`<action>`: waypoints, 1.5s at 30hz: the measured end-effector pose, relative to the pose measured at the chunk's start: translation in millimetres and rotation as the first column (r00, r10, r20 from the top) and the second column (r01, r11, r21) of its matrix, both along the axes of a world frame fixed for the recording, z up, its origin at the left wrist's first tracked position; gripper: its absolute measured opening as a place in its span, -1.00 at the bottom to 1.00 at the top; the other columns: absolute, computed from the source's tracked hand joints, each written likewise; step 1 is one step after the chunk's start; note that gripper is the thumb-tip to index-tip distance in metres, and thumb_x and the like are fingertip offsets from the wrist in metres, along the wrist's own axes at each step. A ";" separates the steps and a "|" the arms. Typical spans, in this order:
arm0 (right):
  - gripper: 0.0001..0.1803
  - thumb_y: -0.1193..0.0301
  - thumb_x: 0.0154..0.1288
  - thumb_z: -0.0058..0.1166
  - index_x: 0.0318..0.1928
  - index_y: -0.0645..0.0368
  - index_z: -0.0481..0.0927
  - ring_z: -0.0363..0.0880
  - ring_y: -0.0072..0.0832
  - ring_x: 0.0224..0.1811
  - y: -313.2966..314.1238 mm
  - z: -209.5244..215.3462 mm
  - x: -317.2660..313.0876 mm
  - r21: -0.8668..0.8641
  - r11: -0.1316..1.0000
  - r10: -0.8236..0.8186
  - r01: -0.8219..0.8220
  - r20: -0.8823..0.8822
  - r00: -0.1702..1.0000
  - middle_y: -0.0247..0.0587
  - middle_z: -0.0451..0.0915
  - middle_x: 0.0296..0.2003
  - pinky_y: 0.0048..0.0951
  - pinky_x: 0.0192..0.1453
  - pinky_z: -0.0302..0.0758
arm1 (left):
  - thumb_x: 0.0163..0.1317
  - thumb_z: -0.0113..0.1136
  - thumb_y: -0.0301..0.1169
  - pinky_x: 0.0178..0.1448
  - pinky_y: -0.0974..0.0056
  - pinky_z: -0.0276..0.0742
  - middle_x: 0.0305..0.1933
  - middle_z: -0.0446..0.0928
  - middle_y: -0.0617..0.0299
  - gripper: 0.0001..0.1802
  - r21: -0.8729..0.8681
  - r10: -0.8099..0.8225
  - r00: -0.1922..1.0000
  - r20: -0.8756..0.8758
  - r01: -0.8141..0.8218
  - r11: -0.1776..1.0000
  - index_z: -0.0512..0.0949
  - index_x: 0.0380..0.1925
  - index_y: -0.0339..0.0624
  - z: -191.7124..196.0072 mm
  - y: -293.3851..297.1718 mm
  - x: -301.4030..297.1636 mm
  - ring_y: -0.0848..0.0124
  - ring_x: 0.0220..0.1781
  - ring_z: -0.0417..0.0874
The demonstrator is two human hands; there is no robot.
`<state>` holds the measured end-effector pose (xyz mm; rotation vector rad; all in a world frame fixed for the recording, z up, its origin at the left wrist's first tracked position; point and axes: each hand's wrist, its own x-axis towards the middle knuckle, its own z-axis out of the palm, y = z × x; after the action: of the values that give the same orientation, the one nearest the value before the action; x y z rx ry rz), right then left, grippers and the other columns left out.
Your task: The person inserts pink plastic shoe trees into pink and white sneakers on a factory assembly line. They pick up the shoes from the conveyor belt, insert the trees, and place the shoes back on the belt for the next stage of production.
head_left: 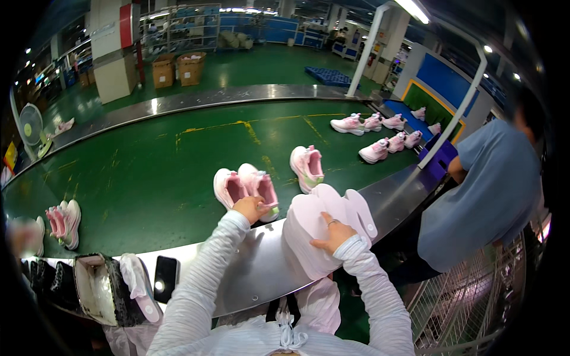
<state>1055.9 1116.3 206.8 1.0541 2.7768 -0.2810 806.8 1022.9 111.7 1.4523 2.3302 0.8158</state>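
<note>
Two pink-and-white sneakers stand side by side on the green belt in front of me. My left hand is closed on the heel collar of the right one, the pink sneaker; its fingertips are partly hidden there. The other sneaker stands just left of it. A thick stack of pale pink insoles lies fanned on the metal edge to the right. Across its top rests my right hand, thumb and forefinger spread apart, its remaining fingers hard to see. Beyond the stack is a single sneaker.
Several sneakers stand along the belt at the far right, near a blue-and-green machine opening. A person in a blue shirt stands at right. Left along the metal edge lie a phone and an open box.
</note>
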 end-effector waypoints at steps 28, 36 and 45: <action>-0.79 0.41 0.00 -0.06 -0.34 0.16 0.58 0.57 -0.27 -0.27 -61.4 -26.9 -226.8 0.208 0.720 0.623 -0.663 0.229 0.748 -0.14 0.59 -0.36 -0.26 -0.26 0.49 | -0.01 0.08 -0.07 -0.35 0.22 0.43 -0.57 0.52 -0.01 -0.61 0.320 0.391 0.871 0.299 -0.477 0.818 0.58 -0.49 -0.21 -35.0 -36.1 -91.4 0.17 -0.51 0.55; -0.66 0.21 0.14 -0.13 -0.15 0.11 0.51 0.49 -0.26 -0.10 -56.8 -88.0 -281.1 -0.109 0.980 0.154 -0.166 -0.111 0.982 -0.13 0.50 -0.14 -0.28 -0.08 0.43 | 0.04 0.13 -0.09 -0.44 0.37 0.37 -0.64 0.50 0.23 -0.61 0.266 0.288 0.871 0.397 -0.410 0.873 0.58 -0.45 -0.25 -39.4 -40.3 -104.7 0.56 -0.56 0.44; -0.67 0.29 0.15 -0.12 -0.10 0.13 0.47 0.46 -0.26 -0.06 -74.0 -101.9 -278.8 -0.119 0.973 0.180 -0.199 -0.156 0.971 -0.11 0.39 -0.02 -0.32 -0.07 0.42 | 0.14 0.09 -0.29 -0.24 0.46 0.39 -0.35 0.53 0.30 -0.71 0.392 0.047 0.677 0.735 -0.481 0.784 0.55 -0.25 -0.28 -67.5 -47.5 -96.0 0.58 -0.32 0.46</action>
<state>777.1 1042.3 104.9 0.7582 2.9104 -0.5294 710.8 975.4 44.3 0.6839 1.7660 1.8901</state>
